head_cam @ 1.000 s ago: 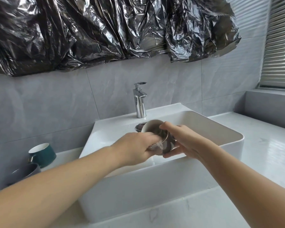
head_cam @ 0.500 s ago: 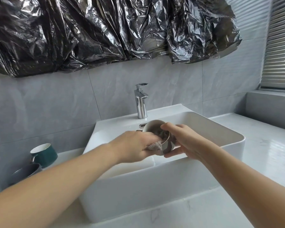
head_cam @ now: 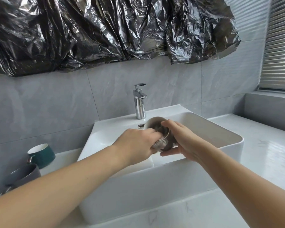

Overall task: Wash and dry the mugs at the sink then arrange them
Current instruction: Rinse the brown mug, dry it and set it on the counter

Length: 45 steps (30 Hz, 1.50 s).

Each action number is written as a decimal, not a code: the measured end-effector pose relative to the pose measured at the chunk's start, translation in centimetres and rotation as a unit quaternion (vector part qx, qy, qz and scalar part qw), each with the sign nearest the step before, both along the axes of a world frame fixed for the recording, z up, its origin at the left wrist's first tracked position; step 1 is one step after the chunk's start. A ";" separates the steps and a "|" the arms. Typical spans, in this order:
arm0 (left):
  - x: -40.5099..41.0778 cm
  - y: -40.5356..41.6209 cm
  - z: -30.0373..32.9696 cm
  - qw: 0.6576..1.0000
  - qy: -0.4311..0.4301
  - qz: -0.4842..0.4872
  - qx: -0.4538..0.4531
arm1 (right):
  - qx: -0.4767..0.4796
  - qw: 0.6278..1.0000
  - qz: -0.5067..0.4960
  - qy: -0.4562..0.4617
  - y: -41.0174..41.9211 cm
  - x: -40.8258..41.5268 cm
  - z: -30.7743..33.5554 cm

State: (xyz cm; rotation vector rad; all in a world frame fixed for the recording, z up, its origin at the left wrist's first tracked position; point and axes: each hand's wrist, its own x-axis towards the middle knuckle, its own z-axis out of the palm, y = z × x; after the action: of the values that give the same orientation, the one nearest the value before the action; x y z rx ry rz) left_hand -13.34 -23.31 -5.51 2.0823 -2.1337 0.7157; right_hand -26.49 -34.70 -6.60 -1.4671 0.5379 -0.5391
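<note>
Over the white sink [head_cam: 220,145] I hold a grey mug [head_cam: 152,123] with a pale inside, tilted with its mouth toward the tap. My right hand [head_cam: 179,139] grips the mug around its body, thumb on the rim. My left hand [head_cam: 136,143] grips a beige sponge [head_cam: 159,143] and pushes it into the mug's mouth. Two more mugs stand on the counter at the left: a dark green mug [head_cam: 42,153] with a white inside and a grey mug [head_cam: 23,176] in front of it.
A chrome tap [head_cam: 139,102] stands behind the held mug; no water runs from it. The white counter [head_cam: 262,158] spreads to the right of the basin. Crumpled black plastic [head_cam: 105,33] covers the wall above. Window blinds [head_cam: 280,46] are at the far right.
My hands and the mug stay over the basin. The left hand has worked the sponge a little deeper into the mug. The view has shifted slightly.
</note>
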 end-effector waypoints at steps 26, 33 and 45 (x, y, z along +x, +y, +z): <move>0.0 -0.5 -1.1 0.960 0.267 -0.061 -0.066 | 0.038 0.999 0.016 -0.002 0.2 0.0 0.2; 0.6 -0.6 1.6 0.964 0.227 -0.084 0.111 | 0.000 1.000 -0.009 0.020 -0.3 0.0 -0.1; -0.5 -1.7 -0.1 0.961 0.243 -0.101 -0.088 | 0.086 0.995 0.012 -0.045 -0.8 0.5 -0.3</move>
State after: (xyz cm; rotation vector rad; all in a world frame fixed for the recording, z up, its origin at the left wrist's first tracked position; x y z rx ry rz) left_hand -13.85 -25.03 -5.61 1.6953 -1.8878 0.3117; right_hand -26.03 -35.47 -6.90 -1.2782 0.4823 -0.5249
